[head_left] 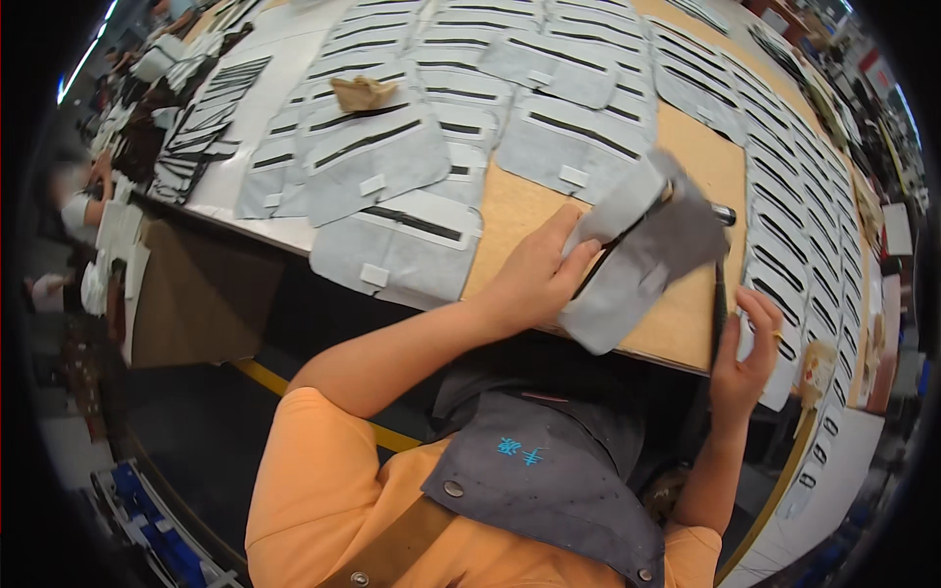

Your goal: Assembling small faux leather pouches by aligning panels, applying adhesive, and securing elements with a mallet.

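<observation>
The left hand (534,279) is closed on a grey fabric piece (642,257), thumb and fingers pinching its near edge by the dark slit that runs across it, and holds it lifted and tilted above the bare brown part of the table (520,211). The right hand (747,351), just to the right of that piece and a little nearer the body, is curled shut around a thin dark tool (718,304) that stands roughly upright beside the piece's right edge. A dark cylindrical tip (723,214) shows at the piece's upper right corner; whether it belongs to the same tool I cannot tell. Judging by the layout, the work looks far from finished or at least highly repetitive: only this one piece is in hand, while many like grey pieces with dark slits lie in overlapping rows (431,108) beyond it and in a long column (799,225) to its right. Which of those are already worked cannot be made out. A crumpled tan scrap (361,93) sits far left of the piece. The tool's working end, the piece's underside and the right fingertips are hidden, and the frame's edges are blurred.
</observation>
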